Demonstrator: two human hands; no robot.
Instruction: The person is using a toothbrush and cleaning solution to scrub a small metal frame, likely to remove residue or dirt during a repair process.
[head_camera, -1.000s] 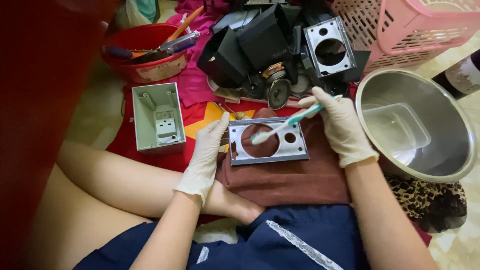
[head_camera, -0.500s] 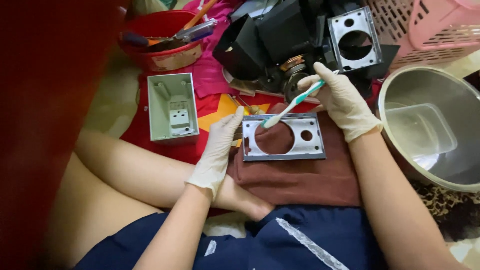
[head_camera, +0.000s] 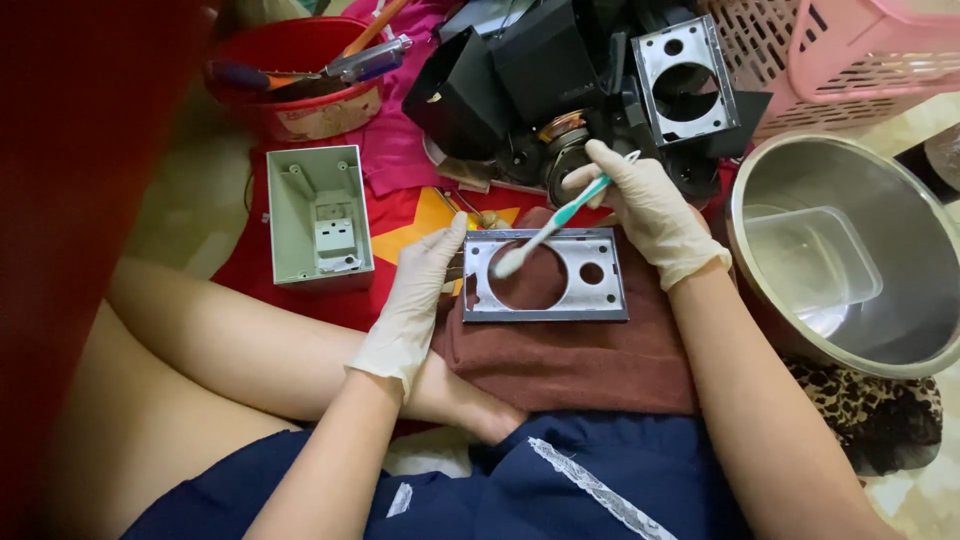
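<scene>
A grey metal plate (head_camera: 548, 305) with one large and one small round hole lies on a brown towel (head_camera: 570, 360) over my lap. My left hand (head_camera: 418, 290), in a white glove, presses on the plate's left edge. My right hand (head_camera: 650, 205), also gloved, grips a teal and white toothbrush (head_camera: 555, 225). Its bristle end rests at the upper left rim of the plate's large hole.
A pale green plastic box (head_camera: 318, 228) lies open on red cloth at the left. A red bowl (head_camera: 300, 80) with tools sits behind it. Black parts and a second holed metal plate (head_camera: 688, 80) pile at the back. A steel bowl (head_camera: 850, 250) holding a clear tub stands right, pink baskets (head_camera: 850, 50) beyond.
The view has shifted, so everything sits further right and lower in the frame. The toothbrush head has moved a little along the large hole's rim. My left hand stays on the plate.
</scene>
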